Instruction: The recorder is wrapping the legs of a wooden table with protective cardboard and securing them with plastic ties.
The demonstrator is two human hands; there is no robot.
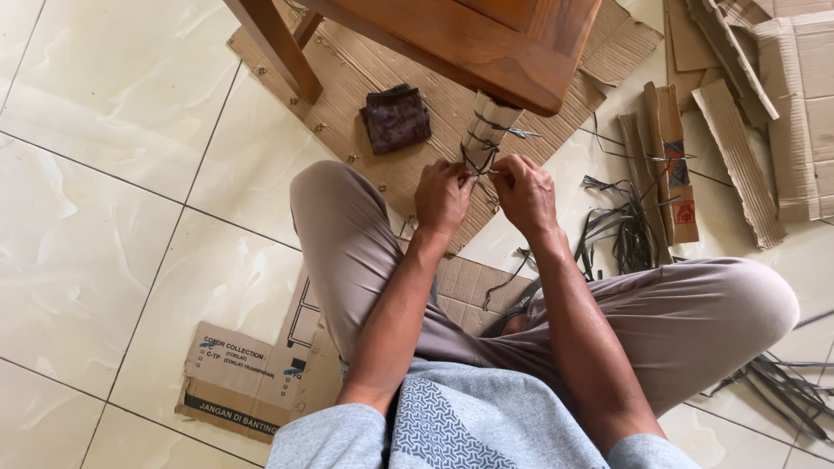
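I sit on the floor with legs apart in front of a wooden table leg wrapped in cardboard (488, 130). Dark strap bands run around the wrapped leg. My left hand (441, 196) and my right hand (525, 191) meet at the lower part of the wrap, each pinching an end of a thin dark strap (476, 161) where it crosses the cardboard. Both hands are closed on the strap, thumbs and fingers close together.
The brown wooden table (486, 43) stands above on flattened cardboard (365, 78). A dark folded cloth (396, 118) lies beside the leg. Loose dark straps (621, 230) and cardboard strips (738, 130) lie to the right. A printed cardboard sheet (243, 373) lies under my left leg.
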